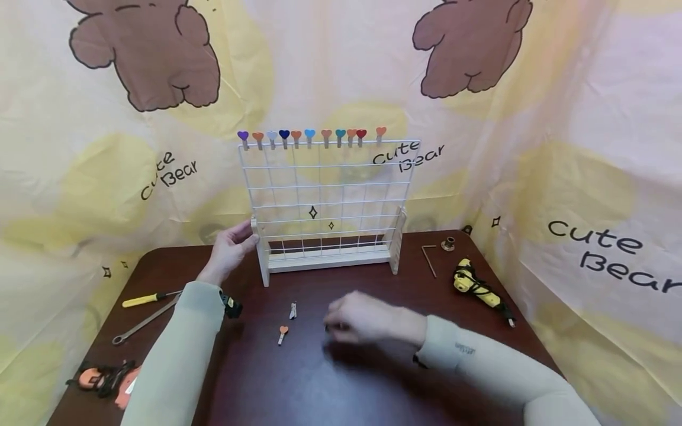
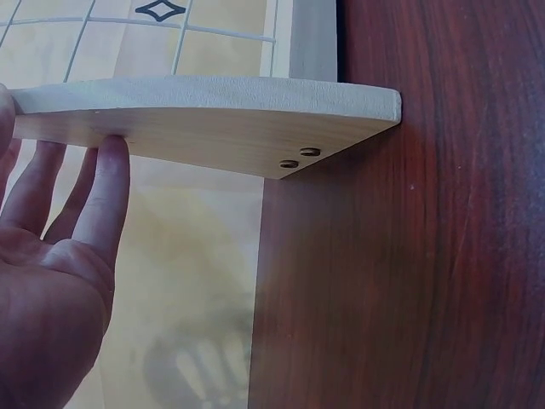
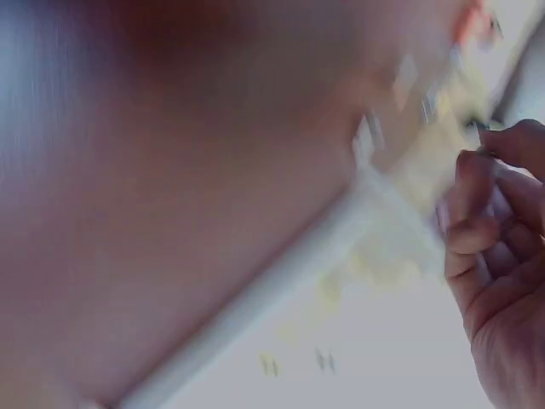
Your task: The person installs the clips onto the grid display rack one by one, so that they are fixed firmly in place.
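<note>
A white wire grid rack (image 1: 330, 195) stands upright on wooden side supports. Along its top wire sit several heart-topped clothespins (image 1: 309, 136) in different colours. My left hand (image 1: 229, 251) holds the rack's left wooden support (image 2: 213, 128), fingertips on its outer face and thumb at its edge. Over the table, my right hand (image 1: 359, 318) is blurred, with its fingers curled. In the right wrist view, thumb and forefinger pinch a small dark piece (image 3: 477, 127), too blurred to name. An orange heart clothespin (image 1: 283, 335) and another clothespin (image 1: 293, 310) lie between my hands.
On the left lie a yellow-handled tool (image 1: 141, 300), a wrench (image 1: 144, 322) and an orange corded tool (image 1: 125, 387). To the right are a hex key (image 1: 428, 260), a small metal fitting (image 1: 448, 244) and a yellow corded tool (image 1: 479, 287). Printed curtains surround the table.
</note>
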{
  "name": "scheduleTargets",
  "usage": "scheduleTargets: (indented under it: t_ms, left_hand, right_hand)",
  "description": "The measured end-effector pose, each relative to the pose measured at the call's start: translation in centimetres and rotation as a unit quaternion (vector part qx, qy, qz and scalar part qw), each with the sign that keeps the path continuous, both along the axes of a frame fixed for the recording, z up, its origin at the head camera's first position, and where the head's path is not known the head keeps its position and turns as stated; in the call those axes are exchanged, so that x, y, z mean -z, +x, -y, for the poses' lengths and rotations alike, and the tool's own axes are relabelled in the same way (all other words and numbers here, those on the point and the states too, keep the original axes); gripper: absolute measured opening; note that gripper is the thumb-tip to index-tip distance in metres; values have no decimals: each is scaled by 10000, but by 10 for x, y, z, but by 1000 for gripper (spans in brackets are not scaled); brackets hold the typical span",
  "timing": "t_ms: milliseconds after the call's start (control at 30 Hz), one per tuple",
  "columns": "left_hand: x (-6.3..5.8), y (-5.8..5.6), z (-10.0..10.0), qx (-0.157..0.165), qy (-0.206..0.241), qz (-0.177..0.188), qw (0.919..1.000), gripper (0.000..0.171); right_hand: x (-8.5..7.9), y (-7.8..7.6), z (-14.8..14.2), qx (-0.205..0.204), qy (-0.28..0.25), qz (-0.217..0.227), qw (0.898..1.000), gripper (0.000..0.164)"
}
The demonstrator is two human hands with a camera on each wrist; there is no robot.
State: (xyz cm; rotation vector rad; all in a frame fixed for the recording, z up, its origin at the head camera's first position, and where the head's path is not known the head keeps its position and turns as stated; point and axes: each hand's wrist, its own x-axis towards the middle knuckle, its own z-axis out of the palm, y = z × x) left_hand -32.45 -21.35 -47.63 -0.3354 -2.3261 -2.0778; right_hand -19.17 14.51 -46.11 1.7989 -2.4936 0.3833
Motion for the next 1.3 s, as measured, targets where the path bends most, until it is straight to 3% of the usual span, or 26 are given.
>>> scheduleTargets:
  t_ms: [67,133,200,300,433,533,633,800,933,1067,1167,1300]
  left_hand:
    - [-2,1,1,-21,9,23,10000,60]
    - [-2,2,2,-36,-14,53,10000,61]
    - [0,0,3,-35,-5,19,10000,61]
    - [0,0,4,-8,37,48,10000,61]
    - [-1,0,4,36,176,115,9998,60]
    - [1,-2,4,71,307,113,9994,60]
    - [0,-2,3,73,288,105,9995,59]
    - [-2,0,2,45,63,71,9999,60]
    - [-1,-1,3,34,99,7,9999,60]
    - [1,-3,3,46,217,-3,9998,59]
    - [2,-2,3,54,261,17,9996,58]
    - [2,-1,1,6,257,25,9997,58]
  right_hand:
    - [-23,-17,-13,388,-705,281,9964,19]
    - [-50,-33,-26,945,-1434,671,9829,24]
    - [-76,-47,-37,1464,-2161,1210,9577,28]
    - [-112,-66,-52,2059,-3030,1984,9091,32]
    - [-142,-89,-66,2315,-3985,2534,8505,31]
    - [-156,-101,-74,2325,-4495,2593,8226,26]
    - [-167,-107,-80,2268,-4831,2574,8055,24]
    - [-192,-115,-86,2274,-5137,2488,7890,19]
    - [-217,-124,-93,2184,-5249,2364,7880,11]
    - [-239,-130,-100,2242,-5098,1824,8103,16]
    - [-249,-133,-103,2548,-4770,1354,8302,21]
    - [-255,-136,-106,2882,-4407,1177,8420,23]
